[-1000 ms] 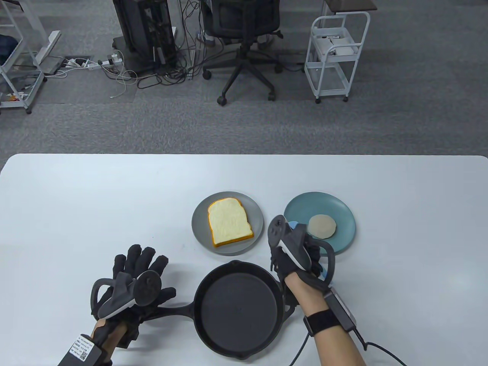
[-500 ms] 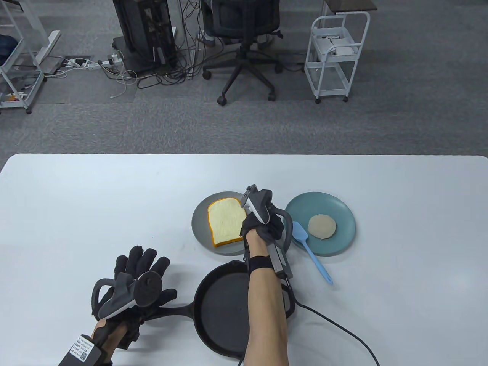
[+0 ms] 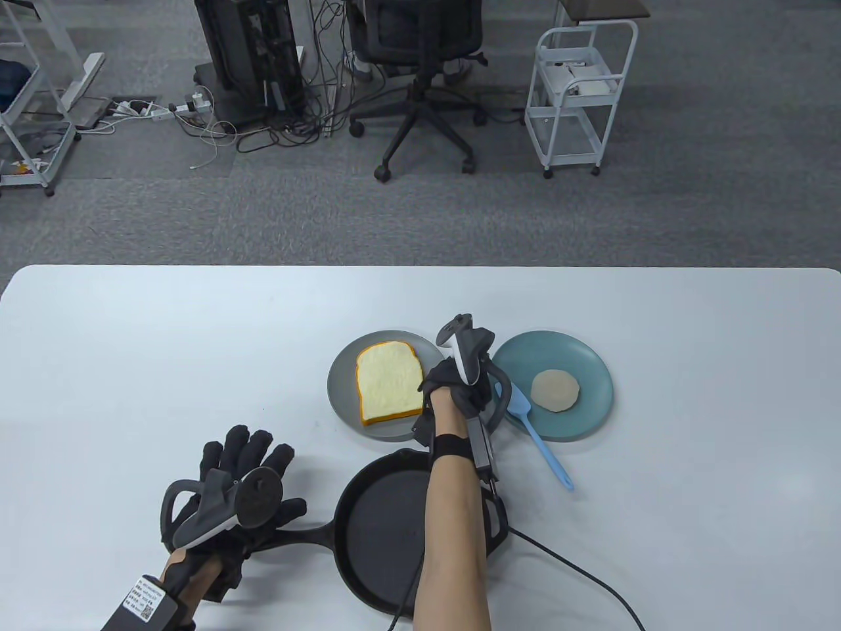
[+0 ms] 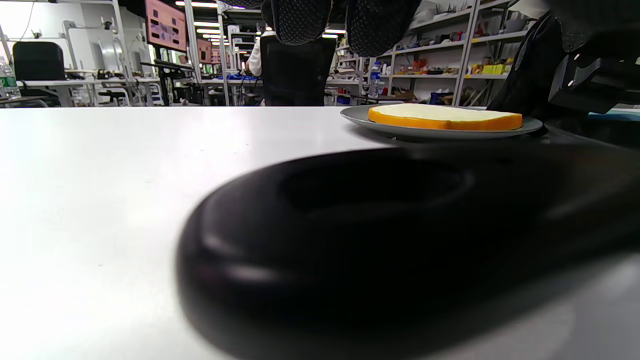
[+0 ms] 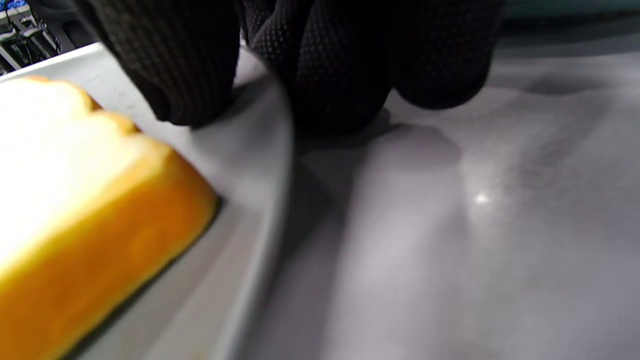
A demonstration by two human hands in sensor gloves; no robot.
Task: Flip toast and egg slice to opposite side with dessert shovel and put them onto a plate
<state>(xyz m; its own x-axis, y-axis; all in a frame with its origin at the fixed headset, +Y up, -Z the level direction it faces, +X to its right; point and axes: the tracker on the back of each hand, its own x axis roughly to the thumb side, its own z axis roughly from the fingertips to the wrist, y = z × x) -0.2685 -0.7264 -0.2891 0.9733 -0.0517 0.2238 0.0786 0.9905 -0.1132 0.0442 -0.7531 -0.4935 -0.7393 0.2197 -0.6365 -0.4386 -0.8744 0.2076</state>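
Note:
A toast slice [image 3: 387, 384] lies on a grey plate [image 3: 341, 388]. A round pale egg slice [image 3: 555, 390] sits on a blue plate [image 3: 578, 355]. The light-blue dessert shovel [image 3: 535, 434] lies free, its head on the blue plate's left rim and its handle on the table. My right hand [image 3: 441, 386] is at the grey plate's right edge. In the right wrist view its fingers [image 5: 340, 65] pinch the plate rim [image 5: 260, 240] beside the toast [image 5: 75, 200]. My left hand [image 3: 246, 460] lies flat with spread fingers over the handle [image 3: 302, 532] of the black pan.
The empty black cast-iron pan [image 3: 381, 526] stands at the table's near edge, under my right forearm. Its handle [image 4: 400, 225] fills the left wrist view, with the toast [image 4: 445, 115] behind. An office chair and a white cart stand on the floor beyond the table.
My right hand let go of the shovel beside the blue plate, moved left and took hold of the grey plate's right rim. That plate shifted slightly left. My left hand stayed put.

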